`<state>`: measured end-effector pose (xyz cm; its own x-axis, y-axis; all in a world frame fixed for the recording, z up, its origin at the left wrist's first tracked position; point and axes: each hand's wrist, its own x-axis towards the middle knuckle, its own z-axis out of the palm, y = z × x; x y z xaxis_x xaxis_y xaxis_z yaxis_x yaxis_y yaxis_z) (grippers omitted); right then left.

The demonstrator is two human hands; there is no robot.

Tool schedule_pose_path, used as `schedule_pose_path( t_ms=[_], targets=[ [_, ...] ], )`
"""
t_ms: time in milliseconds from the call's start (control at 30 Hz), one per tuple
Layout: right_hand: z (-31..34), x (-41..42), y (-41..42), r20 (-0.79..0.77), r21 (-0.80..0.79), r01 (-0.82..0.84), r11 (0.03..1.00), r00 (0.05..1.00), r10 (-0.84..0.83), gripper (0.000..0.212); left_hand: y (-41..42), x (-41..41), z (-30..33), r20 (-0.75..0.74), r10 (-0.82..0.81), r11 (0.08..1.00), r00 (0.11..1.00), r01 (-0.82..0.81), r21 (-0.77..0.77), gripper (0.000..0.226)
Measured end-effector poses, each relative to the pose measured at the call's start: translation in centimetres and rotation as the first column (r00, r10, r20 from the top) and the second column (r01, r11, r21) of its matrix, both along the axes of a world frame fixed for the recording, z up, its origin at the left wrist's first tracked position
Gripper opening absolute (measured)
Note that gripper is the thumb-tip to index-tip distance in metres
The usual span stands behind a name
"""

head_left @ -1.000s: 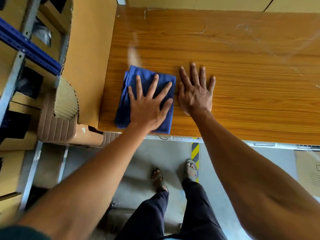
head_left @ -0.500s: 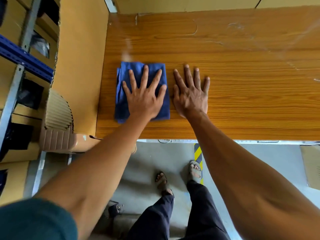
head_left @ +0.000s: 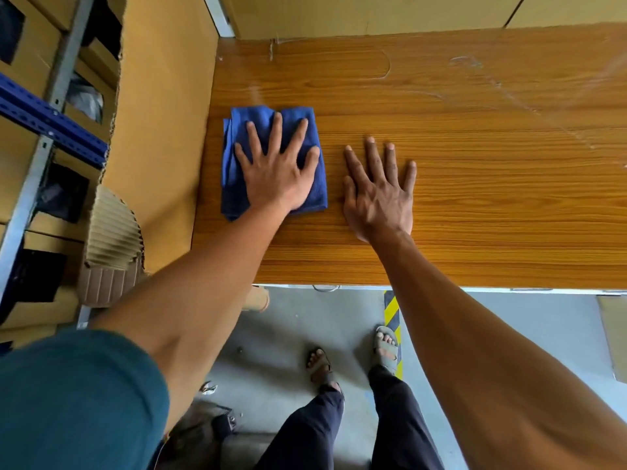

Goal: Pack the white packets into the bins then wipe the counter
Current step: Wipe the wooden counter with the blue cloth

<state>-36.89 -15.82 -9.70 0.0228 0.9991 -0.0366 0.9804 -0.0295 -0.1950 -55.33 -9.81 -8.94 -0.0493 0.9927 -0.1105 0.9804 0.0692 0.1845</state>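
Observation:
A folded blue cloth (head_left: 237, 157) lies near the left end of the wooden counter (head_left: 475, 205). My left hand (head_left: 278, 167) presses flat on it, fingers spread. Just to the right of the cloth, my right hand (head_left: 378, 191) rests flat on the bare wood with its fingers apart, holding nothing. No white packets are in view.
A tall cardboard sheet (head_left: 163, 130) stands against the counter's left end. Beyond it a blue and grey metal rack (head_left: 44, 113) holds cardboard bins. Corrugated cardboard rolls (head_left: 108, 252) lean below. Faint smears mark the counter's far right (head_left: 509, 93). My feet stand on grey floor (head_left: 298, 327).
My left hand has pushed the blue cloth away from the counter's front edge, further onto the counter. My right hand stays flat beside it.

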Motion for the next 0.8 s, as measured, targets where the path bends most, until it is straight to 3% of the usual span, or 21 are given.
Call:
schedule_pose_path(
  t_ms=[100,233,467,567,700,800],
  targets=[
    [0.2,0.0,-0.1,-0.010,-0.008,0.002,1.000,1.000,-0.002,0.060,-7.2,-0.4,-0.4,-0.018,-0.071,0.994,0.997,0.072,0.082,0.064],
    [0.4,-0.1,-0.1,-0.003,-0.020,-0.002,1.000,1.000,0.002,0.060,-12.9,-0.6,-0.3,-0.040,-0.066,0.997,0.997,0.068,0.045,0.064],
    [0.0,0.0,0.1,0.015,0.000,0.003,1.000,1.000,-0.003,0.060,-0.4,-0.3,0.0,0.031,0.020,0.999,0.999,-0.021,0.030,0.068],
    [-0.1,0.2,0.1,0.019,0.003,0.003,1.000,1.000,-0.003,0.060,1.3,0.0,0.0,0.000,-0.003,1.000,1.000,0.003,0.011,0.068],
    [0.1,0.0,0.0,0.013,-0.008,0.004,1.000,1.000,-0.004,0.060,-7.5,-0.5,-0.5,-0.007,-0.069,0.992,0.998,0.070,0.102,0.063],
    [0.2,-0.1,-0.1,0.021,-0.034,-0.001,0.999,1.000,0.002,0.061,-12.9,-0.8,-0.4,-0.017,-0.087,0.995,0.996,0.088,0.052,0.064]
  ],
)
